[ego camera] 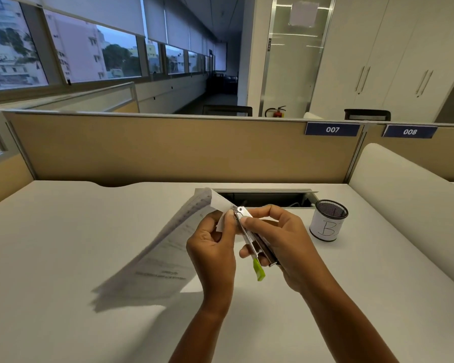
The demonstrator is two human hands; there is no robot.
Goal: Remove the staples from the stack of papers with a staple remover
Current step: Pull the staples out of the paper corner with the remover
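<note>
A stack of printed papers [165, 247] hangs tilted above the white desk, blurred at its lower end. My left hand [212, 242] pinches its upper corner between thumb and fingers. My right hand [278, 237] grips a slim metal staple remover [252, 238] with a green end [259, 269]. The tool's metal tip touches the paper corner right beside my left thumb. The staple itself is too small to make out.
A black mesh pen cup [328, 224] with a white label marked "B" stands to the right on the desk [63, 244]. A dark cable slot [268, 199] opens just behind my hands. A beige partition [168, 148] closes the back; a white divider [404, 200] rises on the right.
</note>
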